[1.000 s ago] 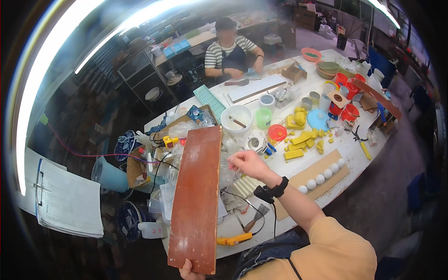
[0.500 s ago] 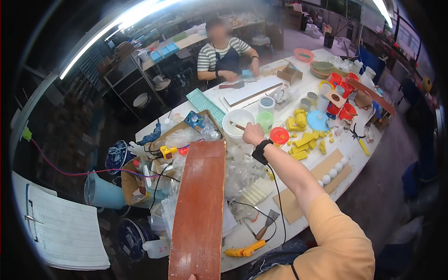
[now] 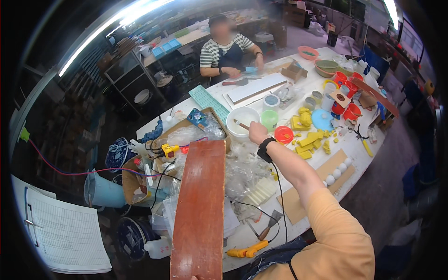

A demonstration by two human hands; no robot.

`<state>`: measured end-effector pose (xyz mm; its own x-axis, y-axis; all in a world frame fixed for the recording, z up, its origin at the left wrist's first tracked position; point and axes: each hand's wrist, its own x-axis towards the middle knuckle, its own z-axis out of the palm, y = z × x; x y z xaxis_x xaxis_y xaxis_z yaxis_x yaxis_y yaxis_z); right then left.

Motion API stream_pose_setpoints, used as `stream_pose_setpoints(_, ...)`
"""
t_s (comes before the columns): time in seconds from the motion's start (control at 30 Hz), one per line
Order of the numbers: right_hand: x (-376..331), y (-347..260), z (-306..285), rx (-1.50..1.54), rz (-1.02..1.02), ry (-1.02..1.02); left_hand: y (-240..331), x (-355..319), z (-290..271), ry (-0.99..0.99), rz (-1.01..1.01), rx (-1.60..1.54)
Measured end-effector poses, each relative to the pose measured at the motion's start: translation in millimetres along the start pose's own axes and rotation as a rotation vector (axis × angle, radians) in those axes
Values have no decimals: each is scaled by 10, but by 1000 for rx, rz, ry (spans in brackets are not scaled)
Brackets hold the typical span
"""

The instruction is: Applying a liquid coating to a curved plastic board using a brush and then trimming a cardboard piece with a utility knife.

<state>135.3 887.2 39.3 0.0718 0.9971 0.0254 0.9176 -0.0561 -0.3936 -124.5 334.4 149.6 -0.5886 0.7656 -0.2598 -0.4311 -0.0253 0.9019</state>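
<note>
My right hand point(image 3: 258, 134) is closed around the handle of a small brush point(image 3: 241, 124). The brush tip reaches down into a white tub point(image 3: 230, 131), over its opening; whether it touches the inside I cannot tell. A long reddish-brown wooden board point(image 3: 198, 210) stands tilted up in front of me. At its bottom edge a fingertip of my left hand point(image 3: 194, 277) presses on the board's face, and the rest of that hand is hidden. Next to the tub are a pale green cup point(image 3: 269, 120) and a red lid point(image 3: 283, 134).
Yellow blocks point(image 3: 305, 144), a light blue disc point(image 3: 322, 120) and red cups point(image 3: 352, 112) crowd the right. White balls point(image 3: 336, 175) line a brown strip. Crumpled plastic point(image 3: 242, 170), a scraper point(image 3: 269, 225) and a yellow glue gun point(image 3: 247, 249) lie nearby. A person point(image 3: 223, 51) works across the table.
The view has shifted slightly, so the table's things sit a little further right. My right hand still has the brush over the tub; the board stays almost in place.
</note>
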Motion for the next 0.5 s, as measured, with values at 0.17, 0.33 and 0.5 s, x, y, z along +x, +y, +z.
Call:
stream_pose_setpoints(0.17, 84, -151, 1, 154, 19, 12, 20, -42, 54, 16, 0, 35)
stream_pose_setpoints(0.33, 263, 48, 202, 623, -284, 148, 9, -19, 194, 13, -22, 26)
stream_pose_setpoints(0.5, 183, -4, 104, 355, -235, 212, 39, -57, 282, 36, -30, 55)
